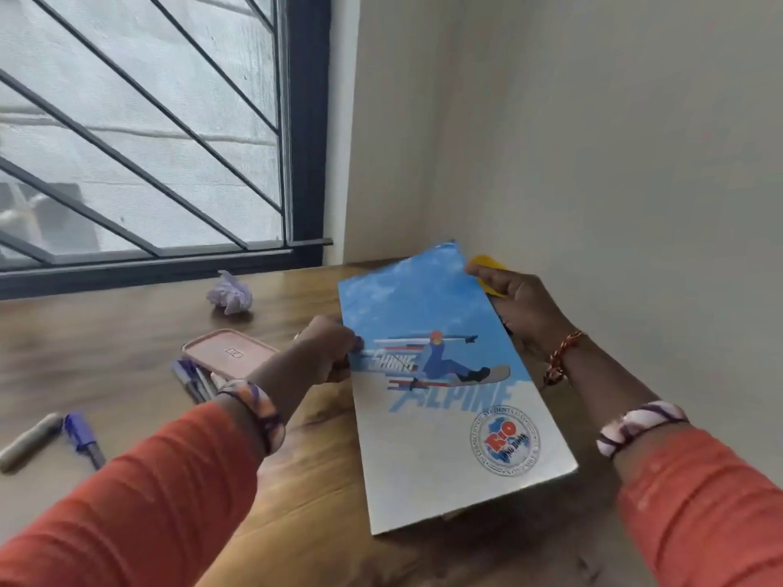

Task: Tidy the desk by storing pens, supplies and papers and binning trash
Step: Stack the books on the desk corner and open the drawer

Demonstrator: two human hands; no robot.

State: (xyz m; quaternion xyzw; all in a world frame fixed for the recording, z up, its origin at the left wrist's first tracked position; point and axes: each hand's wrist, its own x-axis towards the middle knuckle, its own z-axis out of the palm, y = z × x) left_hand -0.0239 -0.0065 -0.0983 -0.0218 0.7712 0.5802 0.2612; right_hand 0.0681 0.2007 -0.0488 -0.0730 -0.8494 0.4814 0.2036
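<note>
A wooden desk (127,332) runs up to a barred window (140,133) on the left and a plain pale wall (593,141) on the right. Near the desk's left edge lie a grey marker (29,440) and a blue pen (82,436). Further in, a pink case (229,353) rests over a cluster of pens (192,377), partly hiding them. A crumpled paper ball (230,292) sits by the far edge, under the window. The left hand (328,347) pinches the left edge of a notebook (436,383) with a skier cover, held tilted above the desk toward its right side. The right hand (515,307) grips the notebook's far right edge, fingers curled behind it. Something yellow (487,264) peeks out behind that hand, mostly hidden. Orange sleeves (148,502) are cut off at the bottom.
</note>
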